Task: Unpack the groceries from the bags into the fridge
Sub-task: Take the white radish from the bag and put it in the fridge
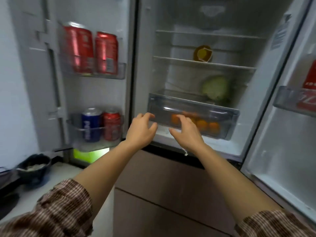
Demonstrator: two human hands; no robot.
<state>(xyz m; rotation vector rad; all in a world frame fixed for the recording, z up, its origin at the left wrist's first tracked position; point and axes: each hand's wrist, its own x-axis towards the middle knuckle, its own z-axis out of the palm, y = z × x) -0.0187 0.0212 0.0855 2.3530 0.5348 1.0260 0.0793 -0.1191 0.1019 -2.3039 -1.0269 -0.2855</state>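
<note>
Groceries sit on several levels of the fridge (239, 23), which stands with both doors swung wide. On the left door, the upper shelf holds two tall red cans (78, 48) side by side, and the lower bin holds a blue can (91, 124) just beside a shorter red can (112, 126). Inside the main compartment, a yellow-brown container (203, 53) rests on a middle shelf, and a pale green cabbage (216, 88) lies on the shelf below it, toward the right. Under the cabbage is a clear drawer (193, 105) with several oranges (207, 125) showing through its front. The right door's bin carries a red package (309, 86), cut off by the frame edge.

Both arms reach toward the drawer. The left hand (142, 129) is at the drawer's left front corner, fingers spread and loosely bent, grasping nothing. The right hand (186, 132) is in front of the drawer face, near the oranges, fingers likewise relaxed and holding nothing. Motion blur hides whether either hand actually touches the plastic.

Brown striped sleeves (65, 206) are pushed up both forearms. On the counter at the left sits a dark bowl (34, 166).
</note>
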